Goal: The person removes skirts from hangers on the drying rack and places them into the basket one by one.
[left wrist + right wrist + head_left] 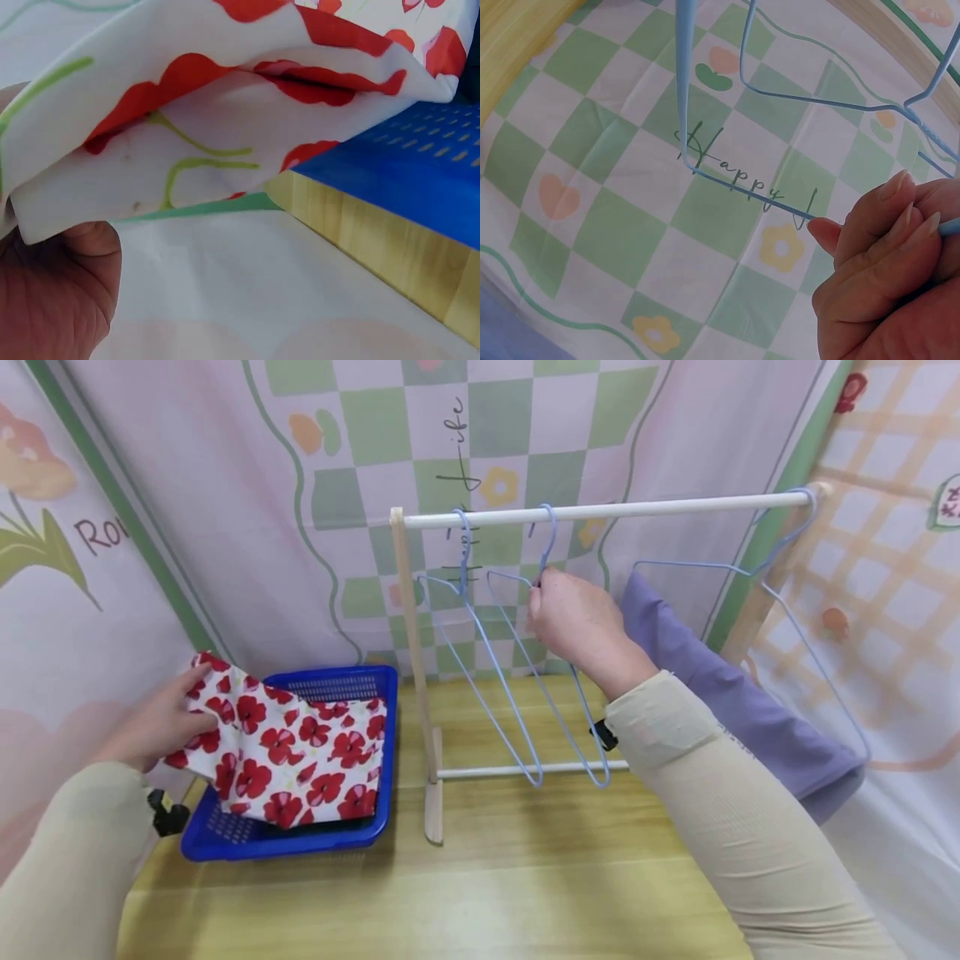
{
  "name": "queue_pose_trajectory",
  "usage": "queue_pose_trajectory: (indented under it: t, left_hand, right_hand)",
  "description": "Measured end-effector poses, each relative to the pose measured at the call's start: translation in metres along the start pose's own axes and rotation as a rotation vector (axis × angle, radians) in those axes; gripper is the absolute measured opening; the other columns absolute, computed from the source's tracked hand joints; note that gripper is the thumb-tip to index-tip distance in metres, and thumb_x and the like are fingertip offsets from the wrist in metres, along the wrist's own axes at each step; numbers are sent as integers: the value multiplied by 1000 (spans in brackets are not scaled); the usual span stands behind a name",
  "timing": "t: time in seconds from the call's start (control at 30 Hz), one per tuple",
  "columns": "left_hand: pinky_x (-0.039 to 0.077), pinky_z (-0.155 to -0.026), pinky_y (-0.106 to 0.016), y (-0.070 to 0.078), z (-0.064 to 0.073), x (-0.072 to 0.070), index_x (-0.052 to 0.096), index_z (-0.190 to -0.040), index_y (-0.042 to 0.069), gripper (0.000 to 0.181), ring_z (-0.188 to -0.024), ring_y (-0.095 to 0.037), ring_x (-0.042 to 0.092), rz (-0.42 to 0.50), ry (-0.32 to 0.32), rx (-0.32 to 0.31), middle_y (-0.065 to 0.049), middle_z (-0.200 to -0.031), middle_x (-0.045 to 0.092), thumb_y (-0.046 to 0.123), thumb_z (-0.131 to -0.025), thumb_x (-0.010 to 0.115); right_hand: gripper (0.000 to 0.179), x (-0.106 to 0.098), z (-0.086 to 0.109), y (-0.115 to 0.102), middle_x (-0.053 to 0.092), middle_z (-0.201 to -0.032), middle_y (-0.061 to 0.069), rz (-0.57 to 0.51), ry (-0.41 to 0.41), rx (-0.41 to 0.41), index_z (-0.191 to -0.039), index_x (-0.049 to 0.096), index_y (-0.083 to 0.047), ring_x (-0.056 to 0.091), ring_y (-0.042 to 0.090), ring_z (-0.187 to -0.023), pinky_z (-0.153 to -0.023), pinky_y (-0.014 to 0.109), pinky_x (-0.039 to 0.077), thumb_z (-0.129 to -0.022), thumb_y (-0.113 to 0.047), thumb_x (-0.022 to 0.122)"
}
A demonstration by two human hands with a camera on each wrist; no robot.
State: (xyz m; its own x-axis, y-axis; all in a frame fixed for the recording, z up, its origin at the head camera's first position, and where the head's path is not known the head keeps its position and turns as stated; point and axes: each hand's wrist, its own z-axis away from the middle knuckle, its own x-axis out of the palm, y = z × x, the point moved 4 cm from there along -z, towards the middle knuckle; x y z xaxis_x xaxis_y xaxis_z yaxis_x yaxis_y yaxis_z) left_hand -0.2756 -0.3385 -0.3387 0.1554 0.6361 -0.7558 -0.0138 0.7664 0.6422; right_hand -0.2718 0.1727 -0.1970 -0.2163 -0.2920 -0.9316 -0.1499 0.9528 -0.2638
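Observation:
My left hand (161, 718) grips the edge of a white cloth with red flowers (300, 756), raising that end above a blue plastic basket (288, 842). The rest of the cloth lies folded in the basket. Seen from the left wrist, the cloth (202, 127) droops in a fold over the thumb. My right hand (573, 614) grips a blue wire hanger (547, 539) just under its hook, which sits on the rack's white rail (660, 510). In the right wrist view the fingers curl round the hanger's wire (750, 191).
A second blue hanger (491, 652) hangs left of the gripped one, near the wooden rack post (412, 635). At the right end, another hanger (813, 652) bears a purple cloth (720, 702). The rack stands on a wooden table (480, 893), with patterned curtains behind.

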Motion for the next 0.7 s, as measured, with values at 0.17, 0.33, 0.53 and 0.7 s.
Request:
queue_pose_trajectory:
  t: [0.17, 0.33, 0.53, 0.7]
  left_hand:
    - [60, -88, -55, 19, -5, 9, -3, -166, 5, 94, -109, -42, 65, -99, 15, 58, -44, -154, 31, 12, -99, 61]
    - [55, -90, -56, 45, -11, 24, 5, -166, 2, 92, -120, -47, 54, -195, 28, 110, -40, -162, 22, 11, -96, 64]
    - [34, -114, -71, 68, -19, 45, 8, -167, 5, 92, -148, -56, 28, -220, -2, 152, -34, -167, 18, 10, -96, 65]
    - [36, -115, -68, 76, -27, 65, 12, -167, 5, 91, -149, -54, 29, -264, -2, 177, -33, -166, 22, 7, -94, 66]
  right_hand:
    - [38, 0, 0, -1, 68, -105, 18, -1, -5, 5, -112, 61, -4, 63, 36, -92, -84, 55, 53, -109, -25, 30]
    - [38, 0, 0, -2, 66, -102, 17, 0, -12, 5, -112, 61, -4, 62, 35, -92, -84, 55, 53, -109, -25, 30]
    - [37, 1, 0, -5, 64, -99, 17, 12, -3, -7, -111, 61, -4, 61, 35, -89, -81, 53, 53, -109, -24, 30]
    - [36, 1, 1, -8, 64, -97, 17, 23, 2, -19, -110, 61, -4, 62, 35, -89, -82, 53, 53, -109, -24, 31]
